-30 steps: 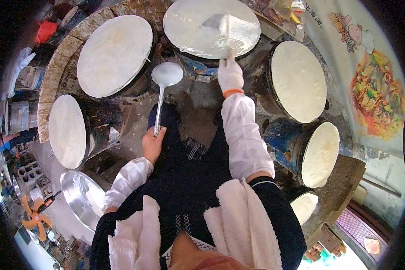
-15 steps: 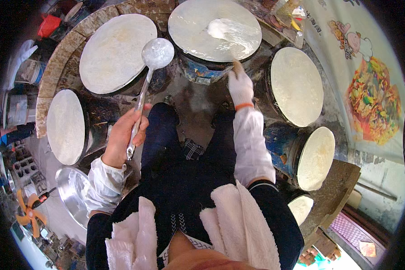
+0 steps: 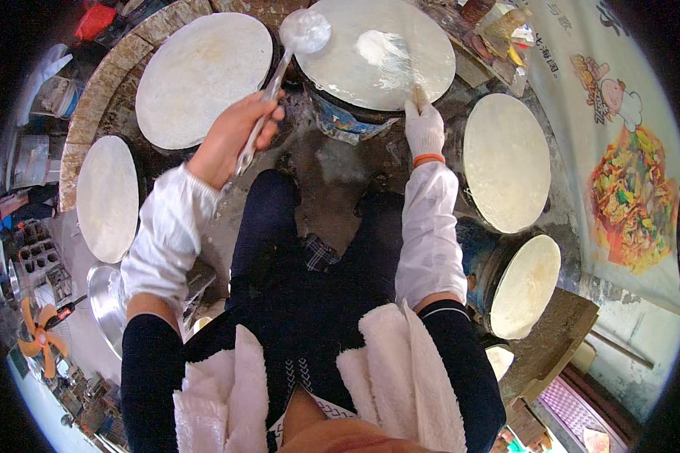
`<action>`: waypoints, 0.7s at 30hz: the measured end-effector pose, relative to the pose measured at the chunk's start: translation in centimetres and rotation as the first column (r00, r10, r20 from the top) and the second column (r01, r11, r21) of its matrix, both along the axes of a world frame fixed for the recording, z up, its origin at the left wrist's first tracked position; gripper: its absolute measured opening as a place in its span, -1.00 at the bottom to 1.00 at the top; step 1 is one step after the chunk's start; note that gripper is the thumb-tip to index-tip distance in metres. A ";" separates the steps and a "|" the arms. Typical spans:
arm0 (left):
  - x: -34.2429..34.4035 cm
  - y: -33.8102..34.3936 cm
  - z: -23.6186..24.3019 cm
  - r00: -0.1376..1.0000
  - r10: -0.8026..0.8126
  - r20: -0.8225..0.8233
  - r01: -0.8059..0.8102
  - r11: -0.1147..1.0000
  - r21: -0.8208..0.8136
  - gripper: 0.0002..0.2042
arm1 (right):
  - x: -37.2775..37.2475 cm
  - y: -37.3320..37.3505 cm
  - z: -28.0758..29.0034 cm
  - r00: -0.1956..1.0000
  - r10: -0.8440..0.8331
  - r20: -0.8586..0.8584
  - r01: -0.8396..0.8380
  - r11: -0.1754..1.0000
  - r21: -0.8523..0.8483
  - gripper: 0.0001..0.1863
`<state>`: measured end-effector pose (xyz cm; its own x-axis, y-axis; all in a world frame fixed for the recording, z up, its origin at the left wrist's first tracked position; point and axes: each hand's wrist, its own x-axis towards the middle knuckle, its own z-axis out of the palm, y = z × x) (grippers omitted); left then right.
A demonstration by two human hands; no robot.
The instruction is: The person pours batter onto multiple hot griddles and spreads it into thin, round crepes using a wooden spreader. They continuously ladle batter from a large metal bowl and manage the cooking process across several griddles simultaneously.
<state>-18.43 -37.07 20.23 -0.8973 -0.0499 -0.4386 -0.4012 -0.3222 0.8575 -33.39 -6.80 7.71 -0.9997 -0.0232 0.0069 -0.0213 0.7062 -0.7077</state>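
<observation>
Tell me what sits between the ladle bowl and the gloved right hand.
In the head view, only the round griddle's pale surface lies between the ladle bowl and the right hand, with a white batter patch on it.

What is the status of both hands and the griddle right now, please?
Left hand gripping ladle, bowl at rim of top griddle. Right hand, gloved, holding spreader stick on the batter patch. Nothing blocking.

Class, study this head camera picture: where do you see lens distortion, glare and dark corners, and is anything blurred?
Head view: fisheye bending curves the wall poster and outer griddles; black vignette fills the corners; daylight glares off the wet batter on the top griddle and off the ladle in the left hand; the right hand looks sharp, with no obvious motion blur.
</observation>
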 end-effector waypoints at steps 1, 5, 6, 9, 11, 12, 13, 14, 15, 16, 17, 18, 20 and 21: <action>-1.3 -0.1 -0.3 1.000 -0.006 -0.008 0.006 1.000 -0.010 -0.68 | 0.1 -0.3 0.3 0.996 0.082 0.020 -0.082 0.997 -0.001 -0.48; -6.3 0.9 -2.3 0.997 -0.055 -0.056 0.053 0.998 -0.026 -0.79 | 3.2 0.0 2.1 0.943 0.296 0.153 -0.301 0.954 0.008 -0.45; -7.0 1.4 -2.5 0.998 -0.052 -0.047 0.050 0.998 -0.047 -0.79 | 4.3 0.0 1.7 0.955 0.251 0.158 -0.232 0.964 -0.131 -0.46; -8.5 3.4 -3.4 0.998 -0.056 -0.041 0.051 0.993 -0.104 -0.75 | 6.5 0.0 1.4 0.986 0.043 0.162 0.026 0.916 -0.400 -0.51; -8.2 4.7 -4.3 0.995 -0.095 -0.041 0.089 0.990 -0.112 -0.72 | 6.8 -1.1 -1.1 0.997 0.016 0.082 0.026 0.875 -0.483 -0.51; -7.3 5.6 -4.6 0.998 -0.048 -0.036 0.046 0.997 -0.061 -0.72 | 6.9 -1.8 -2.4 0.999 0.002 0.042 0.021 0.851 -0.524 -0.52; -6.1 5.9 -5.8 1.000 -0.019 -0.005 0.019 0.999 -0.035 -0.73 | 7.3 -3.8 -3.0 0.997 0.056 0.053 -0.023 0.870 -0.492 -0.50; -5.3 6.8 -5.6 1.000 -0.007 0.018 0.007 1.000 -0.001 -0.74 | 7.5 -5.2 -3.5 0.994 0.092 0.058 -0.056 0.890 -0.453 -0.49; -4.3 8.1 -5.3 0.994 0.074 0.076 -0.076 0.997 0.024 -0.78 | 7.3 -7.1 -4.2 0.986 0.114 0.119 -0.033 0.844 -0.535 -0.48; -3.9 8.6 -4.6 0.978 0.153 0.142 -0.171 0.977 0.129 -0.79 | 7.2 -8.2 -4.8 0.973 0.144 0.181 -0.004 0.793 -0.609 -0.47; -3.7 7.9 -3.5 0.973 0.177 0.147 -0.205 0.957 0.207 -0.77 | 7.4 -8.2 -4.0 0.979 0.144 0.146 -0.037 0.825 -0.565 -0.48; -3.4 6.6 -2.7 0.967 0.201 0.156 -0.239 0.929 0.284 -0.73 | 7.4 -8.1 -3.1 0.983 0.146 0.112 -0.068 0.853 -0.517 -0.48; -2.3 3.4 -1.6 0.976 0.195 0.091 -0.213 0.800 0.561 -0.70 | 6.6 -8.2 -0.2 0.988 0.154 0.029 -0.128 0.901 -0.414 -0.48; -2.5 3.5 -1.5 0.969 0.236 0.075 -0.240 0.817 0.524 -0.70 | 6.2 -8.2 0.3 0.988 0.143 -0.060 -0.154 0.856 -0.494 -0.48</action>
<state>-20.95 -33.61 18.69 -0.8846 -0.0223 -0.4659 -0.2582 -0.8085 0.5288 -27.23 -15.00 8.05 -0.9842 -0.1592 0.0779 -0.1165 0.2498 -0.9613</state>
